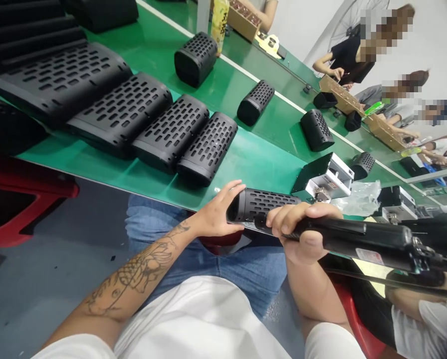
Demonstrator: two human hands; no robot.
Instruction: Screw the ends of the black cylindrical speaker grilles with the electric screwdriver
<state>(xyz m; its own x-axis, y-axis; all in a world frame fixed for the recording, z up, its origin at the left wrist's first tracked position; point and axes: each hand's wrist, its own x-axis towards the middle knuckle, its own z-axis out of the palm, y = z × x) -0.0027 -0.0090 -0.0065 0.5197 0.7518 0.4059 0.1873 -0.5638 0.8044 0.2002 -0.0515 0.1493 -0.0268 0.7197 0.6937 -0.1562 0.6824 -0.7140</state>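
Observation:
My left hand (218,212) grips the near end of a black slotted housing (266,200) lying at the table's front edge, thumb below and fingers above. Wrapped around a black electric screwdriver (369,239) is my right hand (302,227), just in front of that housing. The screwdriver points left, and its tip seems to be at the housing's front side; I cannot tell whether they touch. Behind my right hand stands a black and silver box-shaped device (326,177). To the left, more slotted housings (210,147) lie side by side in a row.
The green table (246,154) carries other housings (257,102) farther back, and a yellow bottle (219,22). A clear plastic bag (360,197) lies beside the device. Co-workers (352,55) sit across the line; another person (421,314) is close on my right. A red stool (29,199) stands left.

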